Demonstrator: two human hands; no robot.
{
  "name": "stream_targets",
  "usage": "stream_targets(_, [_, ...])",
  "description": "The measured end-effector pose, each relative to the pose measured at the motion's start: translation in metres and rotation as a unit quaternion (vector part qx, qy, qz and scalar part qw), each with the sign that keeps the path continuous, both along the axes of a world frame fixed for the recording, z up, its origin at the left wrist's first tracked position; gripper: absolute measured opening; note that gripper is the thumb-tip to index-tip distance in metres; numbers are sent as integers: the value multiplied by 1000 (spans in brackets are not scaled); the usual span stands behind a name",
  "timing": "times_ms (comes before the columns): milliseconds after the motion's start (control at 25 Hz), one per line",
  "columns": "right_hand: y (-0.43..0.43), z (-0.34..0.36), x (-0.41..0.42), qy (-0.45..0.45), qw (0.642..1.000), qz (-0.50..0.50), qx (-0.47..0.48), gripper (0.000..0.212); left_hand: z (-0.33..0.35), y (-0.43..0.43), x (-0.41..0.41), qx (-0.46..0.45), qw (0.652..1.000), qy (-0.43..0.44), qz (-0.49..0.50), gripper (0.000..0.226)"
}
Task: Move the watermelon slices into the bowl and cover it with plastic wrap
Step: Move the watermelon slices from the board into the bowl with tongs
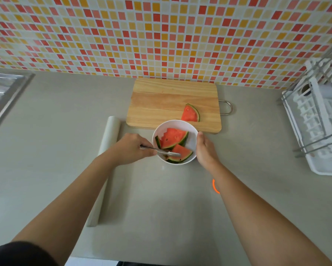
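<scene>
Watermelon slices (173,138) fill most of the white bowl (192,138): I count one large wedge leaning against the far side, a second lying nearer me with its rind toward the near rim, and a sliver of rind showing at the left wall. One more slice (190,113) lies flat on the wooden cutting board (171,100), near its front right corner, just beyond the bowl. The bowl sits on the grey counter (55,131), its far rim overlapping the board's near edge.

My left hand (130,148) is curled around a pair of metal tongs (159,150), whose toothed tips reach over the left rim and rest on the nearer wedge; the arms look nearly closed. My right hand (205,150) cups the bowl's right side, thumb pressed against the rim, the other fingers hidden behind the wall.

The plastic wrap roll (108,150) lies on the counter left of the bowl, partly under my left forearm. A sink (4,93) edges in at left, a dish rack (318,120) at right.
</scene>
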State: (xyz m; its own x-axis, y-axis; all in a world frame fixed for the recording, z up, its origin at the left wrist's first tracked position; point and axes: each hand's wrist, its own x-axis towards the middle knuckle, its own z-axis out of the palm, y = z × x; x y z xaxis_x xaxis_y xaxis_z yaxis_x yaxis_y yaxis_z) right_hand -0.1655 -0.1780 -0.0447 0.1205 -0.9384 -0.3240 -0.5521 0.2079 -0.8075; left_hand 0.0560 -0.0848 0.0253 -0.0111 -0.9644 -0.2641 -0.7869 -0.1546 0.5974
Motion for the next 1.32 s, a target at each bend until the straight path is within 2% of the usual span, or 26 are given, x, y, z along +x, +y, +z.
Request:
stream_targets(160, [-3, 3, 1, 15, 1000, 5, -12, 44, 15, -2, -4, 35, 997, -67, -22, 27])
stream_targets(280, [-3, 3, 1, 25, 999, 10, -18, 43, 37, -3, 17, 62, 996, -69, -4, 22])
stream_targets(480, [-1, 3, 1, 18, 1000, 5, -17, 45, 43, -35, 36, -45, 991, -8, 126, 22])
stream_targets(600, [0, 3, -5, 23, 999, 7, -22, 45, 20, -71, 24, -83, 986, 1, 147, 26])
stream_targets(760, [0, 1, -15, 36, 999, 13, -29, 46, -4, -106, 12, -116, 991, -18, 70, 35])
stream_targets(920, [-2, 2, -16, 34, 999, 15, -39, 46, -13, -127, -5, -185, 973, -110, -81, 45])
stream_targets(1000, [-3, 1, -16, 36, 998, 15, -41, 47, -17, -130, -4, -197, 964, -143, -107, 44])
stream_targets(1120, [-3, 0, -17, 39, 998, 14, -40, 48, -22, -127, 12, -209, 966, -136, -64, 42])
stream_targets(1240, [-4, 1, -16, 40, 998, 19, -43, 49, -24, -122, 34, -204, 966, -150, 47, 35])
stream_targets(1320, [-4, 3, -16, 43, 998, 21, -44, 49, -21, -122, 40, -157, 974, -105, 127, 26])
